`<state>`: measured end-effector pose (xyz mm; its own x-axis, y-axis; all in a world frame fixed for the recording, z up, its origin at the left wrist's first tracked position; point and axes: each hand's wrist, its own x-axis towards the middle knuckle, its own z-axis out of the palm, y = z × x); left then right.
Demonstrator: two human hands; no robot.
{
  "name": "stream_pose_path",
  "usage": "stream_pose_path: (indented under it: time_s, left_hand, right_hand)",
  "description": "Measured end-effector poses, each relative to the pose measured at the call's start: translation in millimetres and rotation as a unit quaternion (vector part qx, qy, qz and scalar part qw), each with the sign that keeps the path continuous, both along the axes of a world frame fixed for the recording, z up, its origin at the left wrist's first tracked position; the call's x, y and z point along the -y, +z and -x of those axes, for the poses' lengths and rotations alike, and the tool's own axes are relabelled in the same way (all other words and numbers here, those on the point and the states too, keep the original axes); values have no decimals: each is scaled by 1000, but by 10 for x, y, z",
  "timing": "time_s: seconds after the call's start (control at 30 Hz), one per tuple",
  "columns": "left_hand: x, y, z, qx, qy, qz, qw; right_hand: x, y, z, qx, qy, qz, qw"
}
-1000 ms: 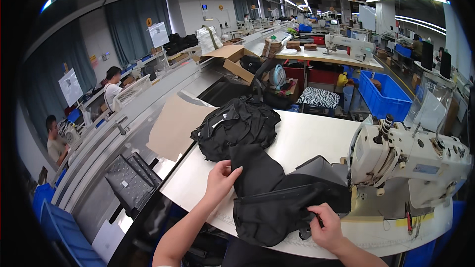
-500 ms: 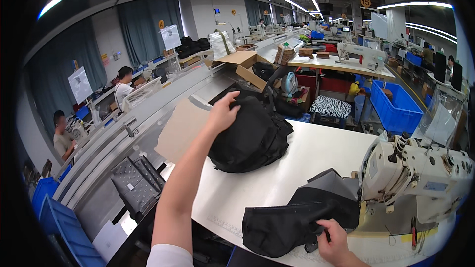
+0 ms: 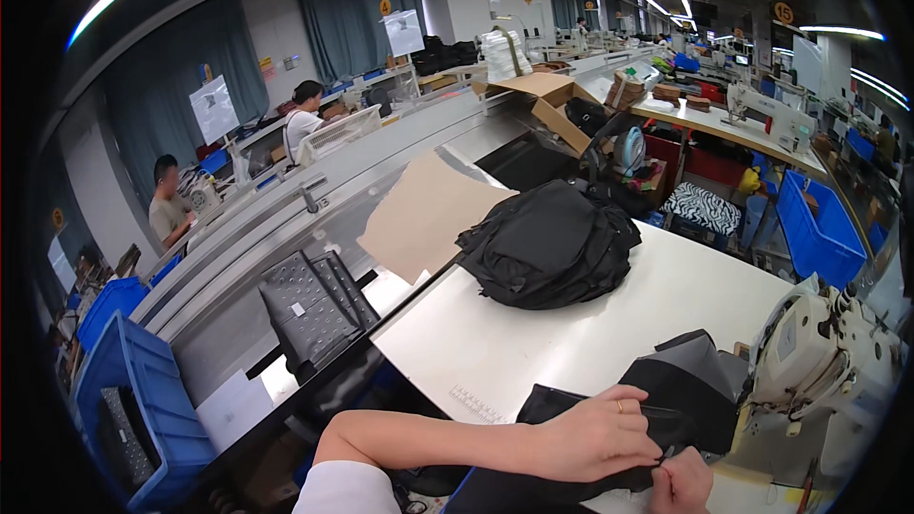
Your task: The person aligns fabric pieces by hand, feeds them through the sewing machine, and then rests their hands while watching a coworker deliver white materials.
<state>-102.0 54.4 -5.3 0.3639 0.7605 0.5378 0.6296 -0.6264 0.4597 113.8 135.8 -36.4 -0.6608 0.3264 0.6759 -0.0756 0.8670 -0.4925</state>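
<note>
A piece of black fabric with a grey panel (image 3: pixel 700 366) lies at the front of the white table, beside the sewing machine (image 3: pixel 800 347). My left hand (image 3: pixel 595 433), a ring on one finger, reaches across it from the left with fingertips closed on its edge. Right against those fingertips, my right hand (image 3: pixel 684 482) is curled shut at the same edge. The exact spot between the fingers is hidden. Farther back on the table rests a rounded heap of black fabric, like a bag (image 3: pixel 552 247); neither hand touches it.
The white table (image 3: pixel 447 352) has a ruler scale along its front. Left of it are a beige sheet (image 3: pixel 428 209), black dotted panels (image 3: pixel 309 309) and a blue crate (image 3: pixel 171 419). Another blue crate (image 3: pixel 819 233) stands back right. Two people (image 3: pixel 171 205) sit beyond the long rail.
My left hand has left the black heap and come down to the front fabric, meeting my right hand. The view has turned left, so the scene sits farther right.
</note>
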Motion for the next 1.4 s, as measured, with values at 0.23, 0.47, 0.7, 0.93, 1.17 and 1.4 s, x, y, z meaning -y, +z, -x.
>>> stream_pose_path:
  time_s: [0.23,0.47,0.7,0.93,1.17,1.4]
  left_hand:
    - [165,127,-43,121,-12,-20,992]
    - [301,297,-247,291,-10,7,957]
    - [386,426,-102,294,50,323,898]
    - [633,35,-562,403,131,334,842]
    - [659,92,-562,402,264,275,832]
    - [-136,921,-68,-223,281,-305,882]
  right_hand:
    - [203,335,-134,-5,-69,-137,988]
    - [253,627,-213,25,-8,43,999]
    - [375,620,-111,47,-64,130,988]
    - [385,345,-51,1,-55,115,992]
    - [318,109,-57,-26,-31,166,985]
    - [-95,-214,-524,209,-143,-73,965]
